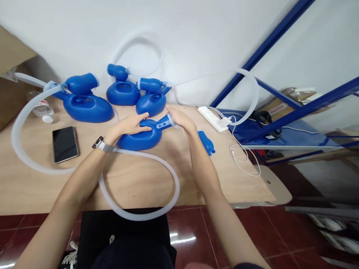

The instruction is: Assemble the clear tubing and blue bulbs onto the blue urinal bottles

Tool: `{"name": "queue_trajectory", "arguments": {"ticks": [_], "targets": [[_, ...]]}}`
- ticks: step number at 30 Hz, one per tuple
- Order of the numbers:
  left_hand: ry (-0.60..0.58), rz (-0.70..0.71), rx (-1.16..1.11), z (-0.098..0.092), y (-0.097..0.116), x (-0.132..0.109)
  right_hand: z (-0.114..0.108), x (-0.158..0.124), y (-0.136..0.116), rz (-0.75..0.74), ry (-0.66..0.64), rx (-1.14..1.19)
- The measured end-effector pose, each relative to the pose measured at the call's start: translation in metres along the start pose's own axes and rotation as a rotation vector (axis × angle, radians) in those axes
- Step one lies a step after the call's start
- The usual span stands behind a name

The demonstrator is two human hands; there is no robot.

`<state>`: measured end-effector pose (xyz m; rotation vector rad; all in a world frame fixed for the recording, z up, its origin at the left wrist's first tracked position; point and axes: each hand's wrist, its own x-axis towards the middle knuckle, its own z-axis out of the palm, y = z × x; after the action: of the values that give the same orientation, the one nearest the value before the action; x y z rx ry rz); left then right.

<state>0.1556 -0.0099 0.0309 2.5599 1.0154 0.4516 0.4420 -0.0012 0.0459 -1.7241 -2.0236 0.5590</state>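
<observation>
A blue plastic urinal bottle point(140, 140) lies on the wooden table in front of me, its neck turned to the right. My left hand point(131, 125), below a wrist watch, is closed over the bottle's body, thumb and fingers on its top. At the bottle's mouth, my right hand point(181, 116) is wrapped round a pale, translucent collar point(170, 119); part of it is hidden by the palm. A translucent corrugated hose point(175, 175) loops in front of the bottle and over the table's edge. To the right of my right forearm lies a loose blue plastic piece point(206, 142).
Three more blue urinal bottles with hoses stand behind: one on the left point(88, 108), one at the back point(123, 93), one nearer point(151, 104). A phone point(65, 145), clear bottle point(43, 110) and power strip point(213, 119) lie around. A blue metal frame point(263, 52) rises right.
</observation>
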Motion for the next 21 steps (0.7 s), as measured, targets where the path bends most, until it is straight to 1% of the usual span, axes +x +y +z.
{"name": "queue_trajectory", "arguments": {"ticks": [3,6,11,14,17,18,19,21], "targets": [[0.0,-0.001,0.036,-0.001,0.002,0.001,0.0,0.006,-0.004,0.122,-0.113,0.186],[0.004,-0.003,0.068,-0.001,0.004,0.002,0.001,0.011,-0.008,0.207,-0.204,0.283],[0.0,-0.024,0.08,0.001,0.009,0.002,0.003,0.013,-0.007,0.279,-0.244,0.316],[0.012,-0.041,0.093,0.002,0.011,0.001,0.005,0.01,-0.006,0.301,-0.241,0.328],[0.015,-0.055,0.097,0.002,0.011,0.0,0.009,0.004,-0.006,0.287,-0.21,0.336],[0.014,-0.063,0.093,0.002,0.01,0.0,0.01,0.001,-0.006,0.249,-0.161,0.326],[0.013,-0.07,0.087,0.002,0.01,0.0,0.011,-0.002,-0.005,0.191,-0.085,0.307],[0.015,-0.074,0.065,0.002,0.008,0.0,0.013,-0.009,-0.004,0.049,0.116,0.266]]}}
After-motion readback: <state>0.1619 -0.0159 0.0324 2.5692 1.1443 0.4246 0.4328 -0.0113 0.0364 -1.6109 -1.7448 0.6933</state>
